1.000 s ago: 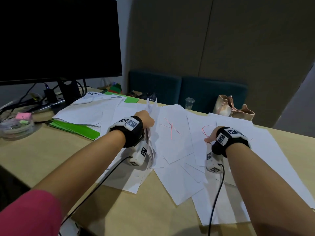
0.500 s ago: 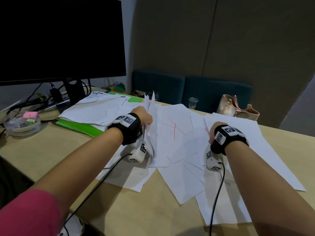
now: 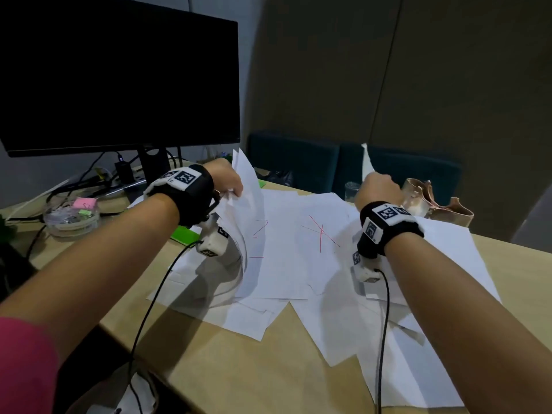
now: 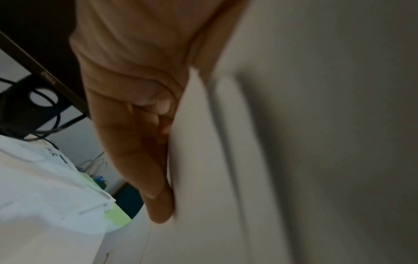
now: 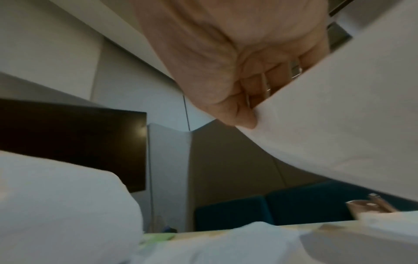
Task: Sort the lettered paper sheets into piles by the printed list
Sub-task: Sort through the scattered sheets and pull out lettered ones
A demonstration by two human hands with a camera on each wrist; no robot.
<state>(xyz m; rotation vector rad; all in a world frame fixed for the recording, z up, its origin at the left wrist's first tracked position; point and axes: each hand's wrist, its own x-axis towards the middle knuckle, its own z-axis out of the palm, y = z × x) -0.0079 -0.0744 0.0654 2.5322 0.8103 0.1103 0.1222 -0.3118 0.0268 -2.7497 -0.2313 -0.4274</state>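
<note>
White paper sheets (image 3: 298, 279) lie spread over the wooden table (image 3: 268, 369); one carries a red Z (image 3: 259, 231), another a red X (image 3: 321, 234). My left hand (image 3: 228, 182) grips a stack of sheets (image 3: 249, 198), raised on edge and curling down to the table. In the left wrist view the fingers (image 4: 156, 178) lie flat against that stack (image 4: 282, 160). My right hand (image 3: 376, 189) pinches a single sheet, its corner (image 3: 366, 162) sticking up above the fist. The right wrist view has the thumb (image 5: 239, 116) pressed on this sheet (image 5: 328, 125). Its letter is hidden.
A dark monitor (image 3: 119, 76) with cables stands at the back left. A green folder (image 3: 183, 236) lies under papers, beside a clear dish (image 3: 71, 218) of sticky notes. A plastic cup (image 3: 352, 189) and a tan bag (image 3: 436, 201) sit at the far edge, with teal seats (image 3: 298, 156) behind.
My right hand has picked a sheet off the table and raised it. My left hand has lifted its stack higher and further left, uncovering the sheet marked Z.
</note>
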